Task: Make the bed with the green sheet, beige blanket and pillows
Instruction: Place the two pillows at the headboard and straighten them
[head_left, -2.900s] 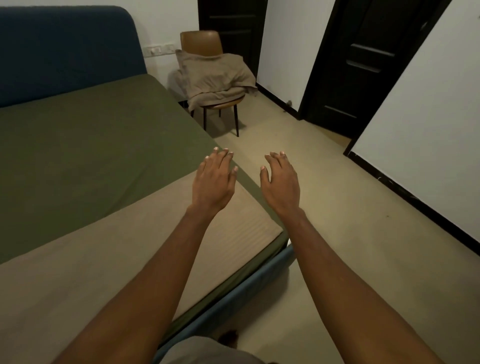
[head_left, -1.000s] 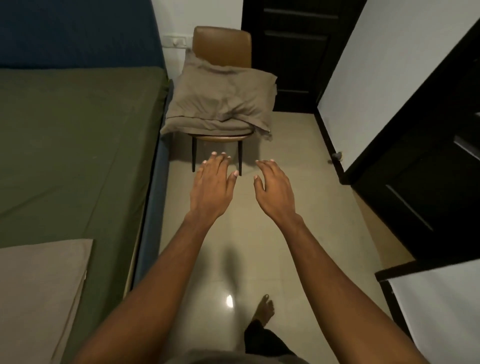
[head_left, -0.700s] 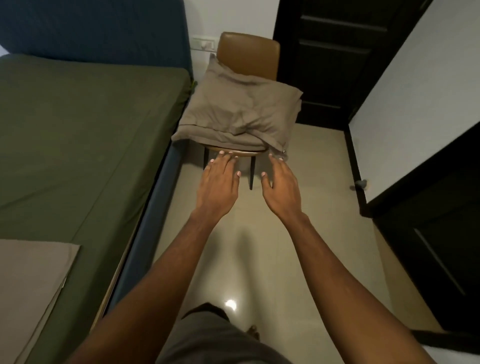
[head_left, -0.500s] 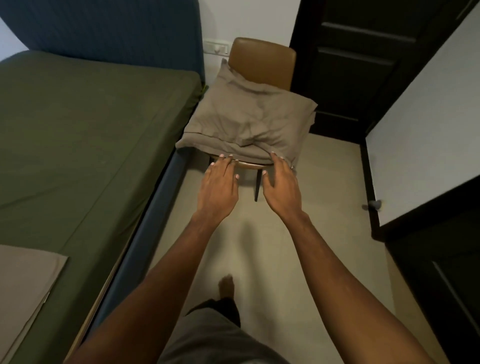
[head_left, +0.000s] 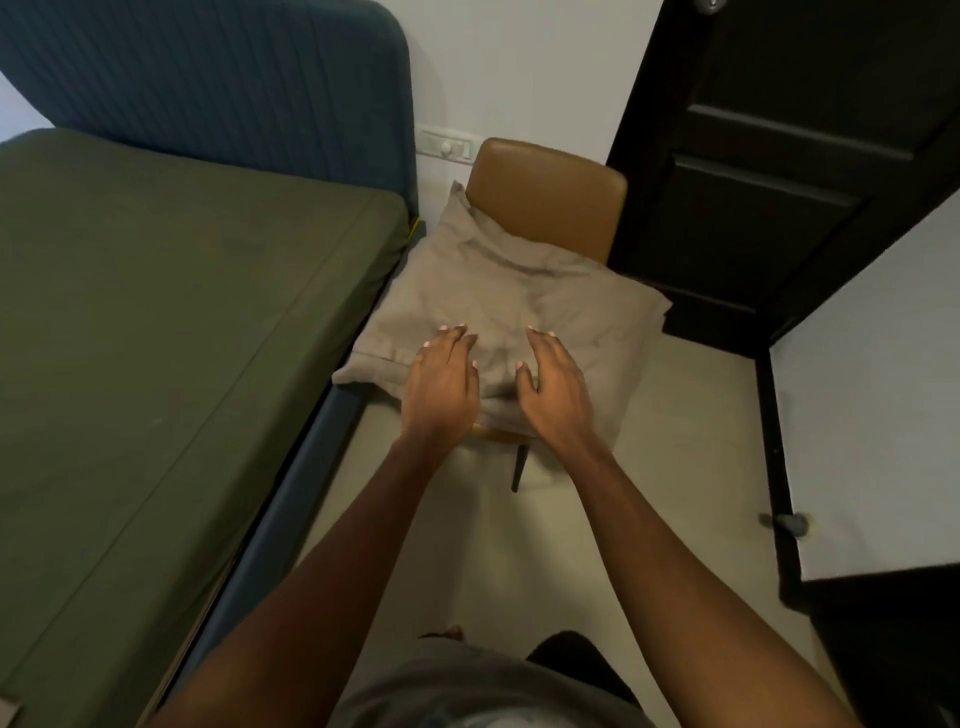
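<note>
Beige pillows (head_left: 524, 291) lie stacked on a brown chair (head_left: 550, 192) beside the bed. My left hand (head_left: 441, 384) and my right hand (head_left: 553, 389) reach out side by side over the front edge of the top pillow, fingers straight, holding nothing. The green sheet (head_left: 171, 332) covers the mattress on the left, flat and smooth. A small corner of the beige blanket (head_left: 6, 707) shows at the bottom left edge.
A blue headboard (head_left: 218, 83) stands behind the bed, and the blue bed frame (head_left: 291, 514) runs along the floor strip where I stand. Dark doors (head_left: 769, 171) and a white panel (head_left: 878, 389) close off the right side. A wall socket (head_left: 447, 145) sits behind the chair.
I have walked from the bed's foot to the chair. Both hands moved forward from short of the chair to over the pillow's front edge.
</note>
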